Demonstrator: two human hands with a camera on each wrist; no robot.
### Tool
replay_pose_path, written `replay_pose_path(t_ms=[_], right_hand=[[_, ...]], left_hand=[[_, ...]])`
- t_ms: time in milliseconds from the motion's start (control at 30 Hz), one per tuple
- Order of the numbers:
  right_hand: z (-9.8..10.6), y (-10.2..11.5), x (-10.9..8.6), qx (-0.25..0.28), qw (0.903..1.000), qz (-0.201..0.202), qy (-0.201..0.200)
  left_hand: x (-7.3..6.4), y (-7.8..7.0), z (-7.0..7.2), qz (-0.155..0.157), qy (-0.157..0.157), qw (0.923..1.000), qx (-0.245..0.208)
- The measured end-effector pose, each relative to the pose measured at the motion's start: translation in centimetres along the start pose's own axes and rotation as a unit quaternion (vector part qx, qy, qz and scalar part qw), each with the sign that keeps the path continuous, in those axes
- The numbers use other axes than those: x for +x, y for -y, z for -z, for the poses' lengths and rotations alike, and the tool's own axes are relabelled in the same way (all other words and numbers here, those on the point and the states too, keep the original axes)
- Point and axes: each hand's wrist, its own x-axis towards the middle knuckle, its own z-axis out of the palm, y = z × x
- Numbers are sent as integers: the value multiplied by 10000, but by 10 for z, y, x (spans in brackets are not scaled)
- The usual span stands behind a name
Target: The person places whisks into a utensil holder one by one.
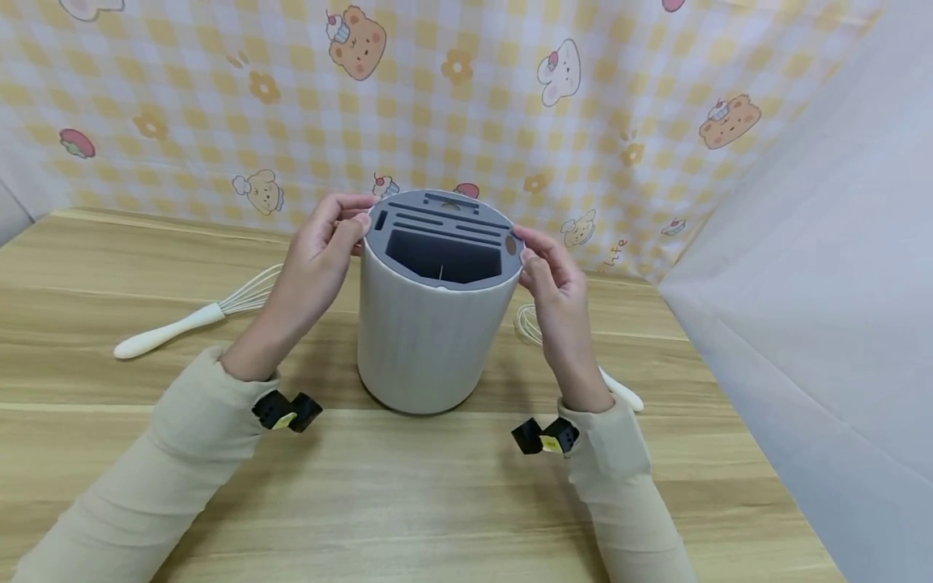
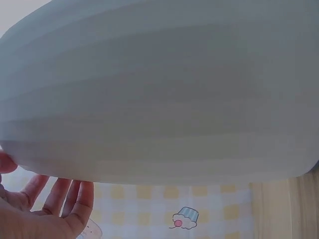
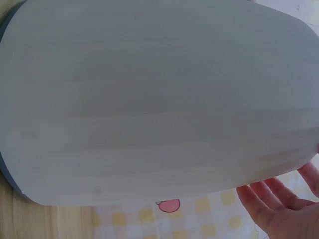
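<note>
Gripping white holder (image 1: 426, 348) from both sides: left hand (image 1: 318, 253), right hand (image 1: 560, 295); grey slotted insert (image 1: 449, 226) on top.

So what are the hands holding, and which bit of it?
The white container, by its upper edge: the left hand holds the left side and the right hand the right side.

We observe bright, diffuse illumination in the head view. We note soft shadows on the bench (image 1: 408, 502) to the left and right of the container (image 1: 430, 348), and a faint sheen in front of it. The container's recess (image 1: 445, 257) renders dark. In both wrist views we record dimmer, low-contrast grey across the container, with bowed outlines and soft surface detail.
</note>
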Motion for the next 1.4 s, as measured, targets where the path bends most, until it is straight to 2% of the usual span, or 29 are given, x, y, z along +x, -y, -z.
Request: replay_pose_path(t_ms=[367,533,667,767,900,1067,1200,1400], right_hand=[[3,5,-1,-174,9992,-306,212],[3,5,-1,-62,9989,-374,274],[3,4,0,40,9989,-374,279],[3,3,0,76,9989,-369,266],[3,2,0,66,9990,-373,234],[3,1,1,84,9991,-336,226],[2,0,1,92,9992,-330,215],[2,0,1,110,9992,-332,185]], left_hand=[[-3,-8,7,169,201,9990,364],[-3,-10,9,222,295,9983,451],[-3,-14,14,198,537,9967,578],[-2,-16,20,128,772,9933,850],[-1,-19,33,139,973,9884,1157],[0,-17,57,117,919,9873,1288],[2,-7,80,115,853,9881,1272],[9,14,111,487,754,9910,995]])
